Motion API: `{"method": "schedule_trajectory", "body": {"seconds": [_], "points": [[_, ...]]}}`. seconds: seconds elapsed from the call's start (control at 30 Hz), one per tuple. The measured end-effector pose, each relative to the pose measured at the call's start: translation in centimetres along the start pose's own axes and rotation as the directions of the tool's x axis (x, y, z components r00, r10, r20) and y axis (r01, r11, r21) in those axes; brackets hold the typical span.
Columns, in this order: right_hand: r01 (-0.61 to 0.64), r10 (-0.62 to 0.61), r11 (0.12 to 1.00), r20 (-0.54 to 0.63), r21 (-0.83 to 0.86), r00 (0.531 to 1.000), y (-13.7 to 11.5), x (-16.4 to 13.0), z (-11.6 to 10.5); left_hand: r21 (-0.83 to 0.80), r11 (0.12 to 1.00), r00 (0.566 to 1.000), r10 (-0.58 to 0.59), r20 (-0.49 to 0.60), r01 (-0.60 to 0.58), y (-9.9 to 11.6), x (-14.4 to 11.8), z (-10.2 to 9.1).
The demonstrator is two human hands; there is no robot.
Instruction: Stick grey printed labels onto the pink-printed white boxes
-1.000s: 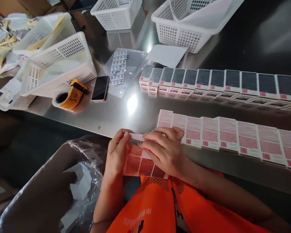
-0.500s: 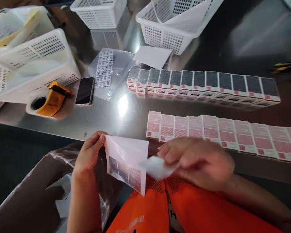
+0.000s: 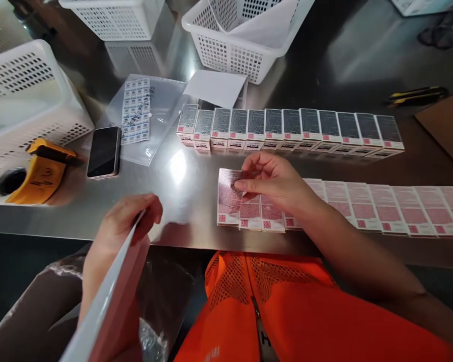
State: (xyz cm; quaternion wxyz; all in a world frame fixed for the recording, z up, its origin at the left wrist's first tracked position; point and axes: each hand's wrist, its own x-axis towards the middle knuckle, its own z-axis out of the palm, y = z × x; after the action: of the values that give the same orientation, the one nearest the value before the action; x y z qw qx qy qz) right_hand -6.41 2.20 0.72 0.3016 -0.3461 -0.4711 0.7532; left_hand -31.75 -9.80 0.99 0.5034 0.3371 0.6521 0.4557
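My left hand [image 3: 123, 218] pinches a sheet of labels [image 3: 115, 281], which hangs nearly edge-on to the camera. Over the front row of small white-and-pink boxes [image 3: 381, 208], my right hand [image 3: 274, 181] has thumb and fingertips closed at the upper right of the leftmost box [image 3: 223, 218]. Between them is the edge of a thin see-through label [image 3: 229, 193] with dark print, lying over that box's face. How much of the label touches the box I cannot tell. My right hand and forearm partly cover several neighbouring boxes.
Behind runs a second row of boxes [image 3: 274, 123] with dark labels. A phone [image 3: 103, 152], a yellow tape dispenser [image 3: 41, 173] and a sticker sheet [image 3: 136, 110] on a plastic bag lie left. White baskets [image 3: 234, 53] stand behind; a utility knife [image 3: 417, 95] lies right.
My right hand has moved forward with the label onto the leftmost front box. My left hand has come down and left, tilting the sheet edge-on. The camera view has shifted right.
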Motion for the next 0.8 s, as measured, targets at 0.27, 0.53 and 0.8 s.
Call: {"method": "schedule_trajectory", "body": {"seconds": [0.27,0.53,0.8], "points": [[-0.137,0.131,0.983,0.053,0.125,0.99,0.3,0.0,0.5,0.018,0.999,0.923,-0.054,0.382,0.051,-0.6,0.9,4.9],[-0.094,0.094,0.995,-0.045,-0.012,0.995,0.6,0.0,0.1,0.152,0.988,0.936,-0.059,0.347,0.006,-1.4,-0.3,5.8],[0.119,-0.292,0.692,-0.125,-0.712,0.948,1.1,-0.1,-0.6,0.368,0.93,0.949,-0.124,0.289,0.01,-2.2,-0.2,6.5]]}}
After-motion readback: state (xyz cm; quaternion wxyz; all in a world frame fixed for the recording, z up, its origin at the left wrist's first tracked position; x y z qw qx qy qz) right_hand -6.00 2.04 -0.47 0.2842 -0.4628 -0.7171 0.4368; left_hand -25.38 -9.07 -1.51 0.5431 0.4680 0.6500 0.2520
